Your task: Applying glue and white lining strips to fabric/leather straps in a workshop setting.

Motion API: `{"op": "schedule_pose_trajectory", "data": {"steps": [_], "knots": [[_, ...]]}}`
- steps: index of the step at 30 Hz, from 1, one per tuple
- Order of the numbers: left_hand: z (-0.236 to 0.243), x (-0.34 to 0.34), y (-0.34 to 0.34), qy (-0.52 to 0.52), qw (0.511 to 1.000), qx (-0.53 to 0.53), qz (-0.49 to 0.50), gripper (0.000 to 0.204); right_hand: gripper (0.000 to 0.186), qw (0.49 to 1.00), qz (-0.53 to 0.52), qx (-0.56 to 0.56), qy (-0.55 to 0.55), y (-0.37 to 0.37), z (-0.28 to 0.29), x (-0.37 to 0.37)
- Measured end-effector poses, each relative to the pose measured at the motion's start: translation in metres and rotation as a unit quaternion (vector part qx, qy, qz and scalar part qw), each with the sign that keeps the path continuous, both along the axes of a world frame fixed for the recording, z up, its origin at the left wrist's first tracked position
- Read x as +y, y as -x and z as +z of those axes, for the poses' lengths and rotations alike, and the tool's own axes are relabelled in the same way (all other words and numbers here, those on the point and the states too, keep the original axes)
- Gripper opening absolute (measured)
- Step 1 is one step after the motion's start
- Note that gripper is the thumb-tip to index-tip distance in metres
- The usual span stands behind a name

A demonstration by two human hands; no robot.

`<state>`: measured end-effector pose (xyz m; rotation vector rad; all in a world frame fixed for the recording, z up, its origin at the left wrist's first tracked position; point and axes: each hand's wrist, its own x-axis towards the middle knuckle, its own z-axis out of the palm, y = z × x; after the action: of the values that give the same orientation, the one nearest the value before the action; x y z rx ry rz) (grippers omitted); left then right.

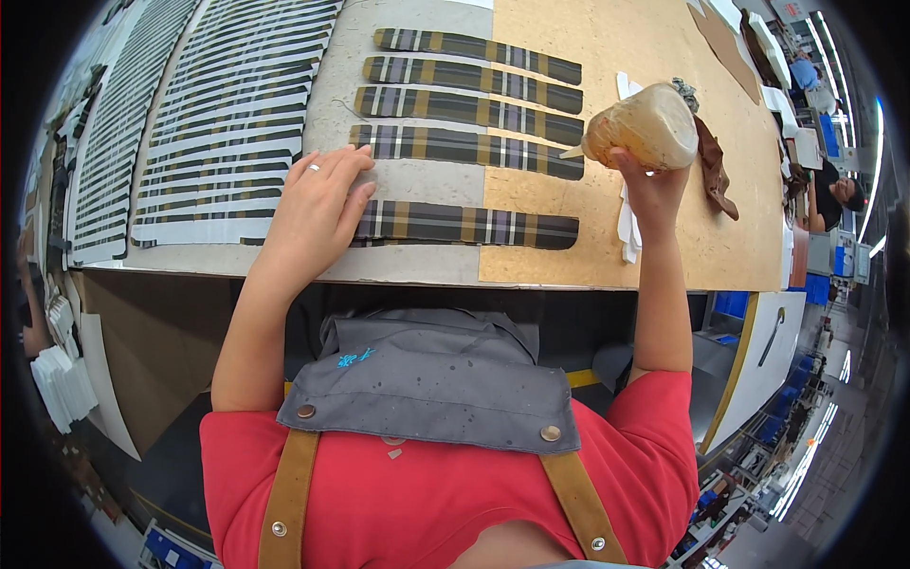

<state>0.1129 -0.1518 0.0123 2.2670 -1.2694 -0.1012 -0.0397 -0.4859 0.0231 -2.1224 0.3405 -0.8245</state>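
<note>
My left hand [324, 204] lies on the table with its fingers stretched out. Its fingertips meet the left end of a plaid fabric strip [427, 144], and its thumb is by the end of a nearer plaid strip [455, 222]. In my right hand [654, 190] is a cloudy, stained squeeze bottle [645, 128], tilted on its side with an amber substance inside. Its thin nozzle points left, over the right end of the strip my left hand touches. Three more plaid strips, among them a far one [474, 52], lie in parallel beyond.
Long rows of overlapping strips [227, 123] with white edges cover the table's left side. Right of the bottle lies a crumpled brown scrap [713, 171]; white strips [629, 223] lie beneath my right wrist. Another person [839, 194] is at the far right.
</note>
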Motion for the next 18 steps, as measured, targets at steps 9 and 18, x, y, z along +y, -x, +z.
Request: {"op": "schedule_pose_trajectory", "data": {"steps": [9,18], "knots": [[0.001,-0.002,0.000,-0.003,1.000,0.001,0.002,0.019,0.072,0.996,-0.038,-0.024,-0.080,0.019,0.005,-0.022],[0.000,-0.003,-0.001,0.006,1.000,-0.008,0.013,0.018,0.057,0.945,0.110,-0.081,-0.299,-0.037,0.009,0.047]]}}
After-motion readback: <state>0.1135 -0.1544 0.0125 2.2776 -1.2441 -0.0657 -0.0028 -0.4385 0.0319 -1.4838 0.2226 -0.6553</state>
